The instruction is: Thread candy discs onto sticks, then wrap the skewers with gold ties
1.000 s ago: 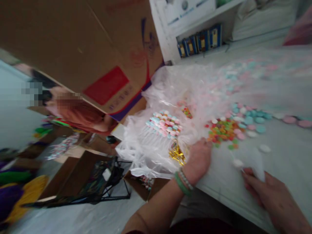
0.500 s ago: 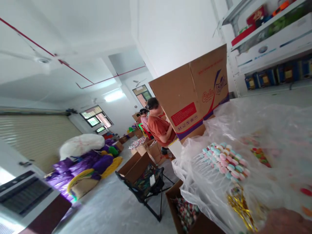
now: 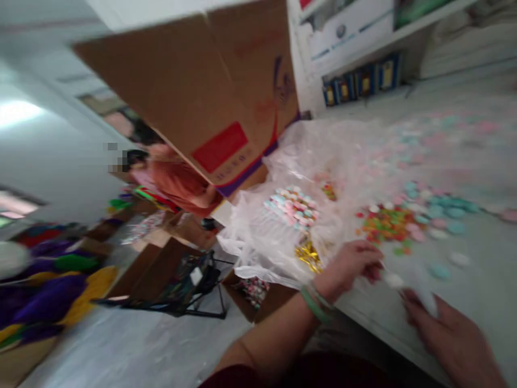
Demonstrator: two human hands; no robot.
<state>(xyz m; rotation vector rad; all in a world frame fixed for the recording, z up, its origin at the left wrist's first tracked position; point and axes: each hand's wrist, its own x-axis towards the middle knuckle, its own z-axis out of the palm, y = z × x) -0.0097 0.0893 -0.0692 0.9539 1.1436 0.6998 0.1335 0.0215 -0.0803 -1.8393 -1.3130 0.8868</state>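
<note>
My left hand [image 3: 351,265], a green bangle on its wrist, reaches over the table's front part with fingers curled together; what they pinch is too blurred to name. My right hand [image 3: 448,328] is closed on a thin, whitish, see-through piece [image 3: 428,295] that looks like plastic film. Between both hands shows a small white lump [image 3: 393,280], close to the right fingertips. Just beyond the hands lies a pile of small orange, green and red candies [image 3: 388,223]. Blue, pink and white candies [image 3: 452,207] are scattered beside it.
Clear plastic sheeting [image 3: 258,245] holds skewers of pastel candies [image 3: 293,205] and gold ties [image 3: 308,253]. A large cardboard box [image 3: 194,91] stands behind. Left of the table are a carton of wrapped sweets [image 3: 254,291], a folding chair [image 3: 181,277] and a person in orange [image 3: 177,178].
The view has swung right and down toward the tabletop. Both my hands and the loose candies now show; before, only a blurred hand was at the lower right corner.
</note>
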